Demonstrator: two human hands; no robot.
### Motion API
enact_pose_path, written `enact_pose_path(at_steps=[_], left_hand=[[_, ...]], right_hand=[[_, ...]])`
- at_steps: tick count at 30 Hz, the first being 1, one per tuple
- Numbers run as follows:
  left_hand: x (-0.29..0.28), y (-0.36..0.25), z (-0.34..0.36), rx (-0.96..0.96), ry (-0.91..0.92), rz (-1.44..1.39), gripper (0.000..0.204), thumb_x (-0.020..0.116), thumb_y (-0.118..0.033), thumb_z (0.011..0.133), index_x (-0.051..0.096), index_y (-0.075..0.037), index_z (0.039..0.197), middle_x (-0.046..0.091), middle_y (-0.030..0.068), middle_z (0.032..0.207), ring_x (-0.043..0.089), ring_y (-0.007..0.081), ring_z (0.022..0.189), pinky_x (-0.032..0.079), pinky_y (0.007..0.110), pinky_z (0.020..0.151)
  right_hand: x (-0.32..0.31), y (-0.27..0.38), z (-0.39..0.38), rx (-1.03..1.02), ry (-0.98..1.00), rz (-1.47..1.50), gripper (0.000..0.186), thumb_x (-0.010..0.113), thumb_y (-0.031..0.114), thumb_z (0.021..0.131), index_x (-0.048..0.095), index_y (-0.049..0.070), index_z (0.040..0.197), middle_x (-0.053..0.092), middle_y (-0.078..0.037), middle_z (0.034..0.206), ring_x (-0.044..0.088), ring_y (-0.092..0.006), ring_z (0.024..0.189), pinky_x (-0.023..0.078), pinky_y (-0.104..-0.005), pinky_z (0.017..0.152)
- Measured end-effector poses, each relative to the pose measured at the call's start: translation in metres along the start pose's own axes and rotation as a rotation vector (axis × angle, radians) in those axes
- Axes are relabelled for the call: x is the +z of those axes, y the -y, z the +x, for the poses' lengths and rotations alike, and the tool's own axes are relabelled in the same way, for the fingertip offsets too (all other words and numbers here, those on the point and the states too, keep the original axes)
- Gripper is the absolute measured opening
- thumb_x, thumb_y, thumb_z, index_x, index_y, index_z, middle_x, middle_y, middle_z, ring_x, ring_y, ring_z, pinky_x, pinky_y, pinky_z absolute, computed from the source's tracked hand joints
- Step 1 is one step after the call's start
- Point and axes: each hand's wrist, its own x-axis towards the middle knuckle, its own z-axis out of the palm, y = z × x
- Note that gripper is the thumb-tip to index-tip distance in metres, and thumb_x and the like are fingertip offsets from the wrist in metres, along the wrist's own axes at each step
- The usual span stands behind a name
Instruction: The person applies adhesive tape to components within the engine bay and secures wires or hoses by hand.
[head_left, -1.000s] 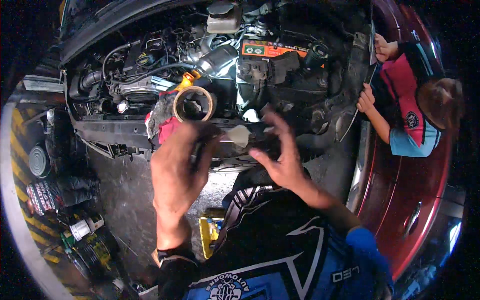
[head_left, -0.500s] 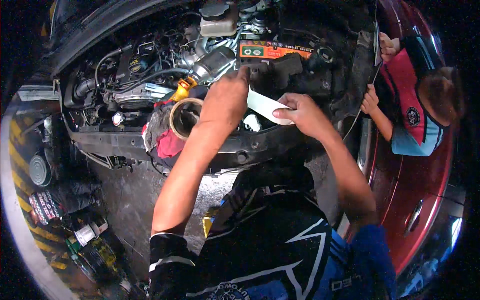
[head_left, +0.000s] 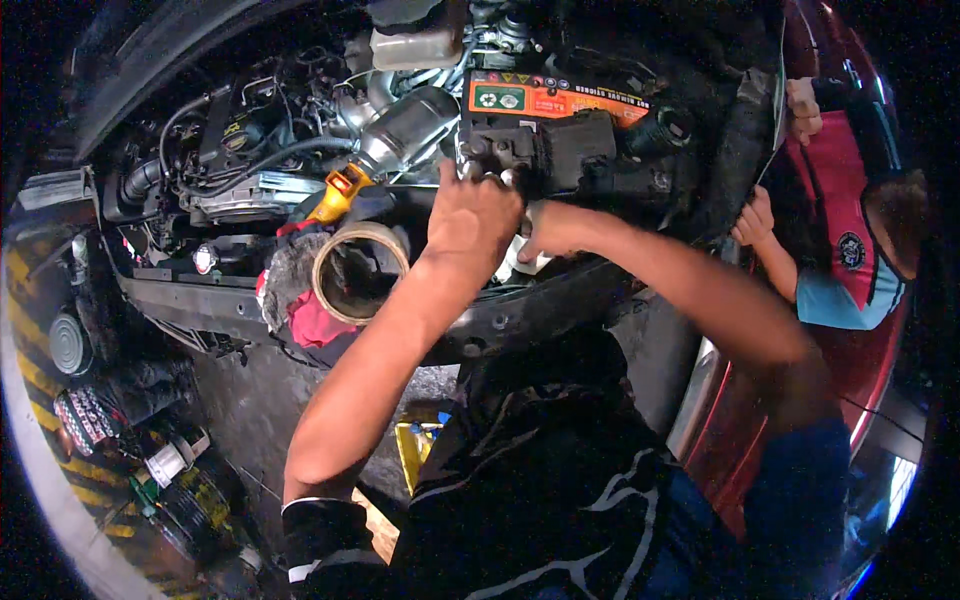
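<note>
While one tape roll (head_left: 357, 230) sits near two hands (head_left: 472, 217) (head_left: 554, 230), the fingers' grip is unclear.

We look out from a fisheye camera worn on the head, the left of a side-by-side pair, facing steeply down and somewhat forward. Close beneath us, the shirt (head_left: 540, 480) fills the lower middle. The left hand (head_left: 475, 215) and right hand (head_left: 552, 232) sit farther off, near our centre; the engine bay (head_left: 190, 295) spreads across the top, and the floor (head_left: 250, 400) shows deeper down, at lower left.
</note>
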Motion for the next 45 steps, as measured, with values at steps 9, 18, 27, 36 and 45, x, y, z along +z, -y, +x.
enact_pose_path(at_steps=[9, 18, 27, 36, 45], left_hand=[[-0.006, 0.006, -0.010, -0.057, 0.075, 0.037, 0.026, 0.064, -0.014, 0.083, 0.069, -0.011, 0.108, 0.071, 0.0112, 0.104, 0.067, 0.0270, 0.104, 0.039, 0.057, 0.103], [-0.008, -0.001, -0.010, -0.074, 0.094, 0.047, 0.040, 0.059, -0.015, 0.088, 0.060, -0.010, 0.127, 0.069, 0.0153, 0.112, 0.061, 0.0303, 0.116, 0.031, 0.065, 0.107], [0.015, -0.009, -0.015, 0.007, -0.047, 0.178, 0.032, 0.053, -0.014, 0.088, 0.068, -0.016, 0.117, 0.067, 0.0125, 0.118, 0.047, 0.0318, 0.133, 0.008, 0.073, 0.113], [0.043, -0.016, -0.008, 0.009, -0.110, 0.216, 0.034, 0.053, -0.017, 0.088, 0.067, -0.013, 0.119, 0.063, 0.0132, 0.128, 0.047, 0.0302, 0.134, 0.007, 0.069, 0.116], [0.035, -0.026, -0.003, -0.038, 0.239, 0.265, 0.032, 0.049, -0.026, 0.092, 0.065, -0.014, 0.117, 0.061, 0.0117, 0.130, 0.045, 0.0337, 0.135, 0.002, 0.072, 0.115]], right_hand=[[0.004, -0.002, 0.010, -0.043, 0.132, 0.030, 0.038, 0.081, 0.033, 0.071, 0.067, -0.001, 0.081, 0.057, -0.006, 0.058, 0.051, -0.0156, 0.046, 0.039, -0.0344, 0.042], [0.005, -0.007, 0.008, -0.139, 0.073, 0.083, 0.037, 0.080, 0.033, 0.072, 0.067, -0.001, 0.079, 0.055, -0.007, 0.057, 0.053, -0.0169, 0.048, 0.041, -0.0358, 0.045], [0.016, -0.011, 0.021, -0.160, -0.027, -0.014, 0.037, 0.081, 0.031, 0.072, 0.067, -0.003, 0.071, 0.057, -0.007, 0.059, 0.049, -0.0155, 0.053, 0.036, -0.0383, 0.048], [0.025, -0.007, 0.036, -0.053, 0.094, -0.039, 0.022, 0.058, 0.015, 0.079, 0.066, -0.002, 0.068, 0.064, -0.013, 0.063, 0.058, -0.0245, 0.054, 0.042, -0.0427, 0.045], [0.020, -0.002, 0.026, -0.083, 0.141, -0.024, 0.020, 0.051, 0.008, 0.079, 0.067, -0.003, 0.083, 0.065, -0.014, 0.069, 0.061, -0.0261, 0.056, 0.043, -0.0442, 0.046]])
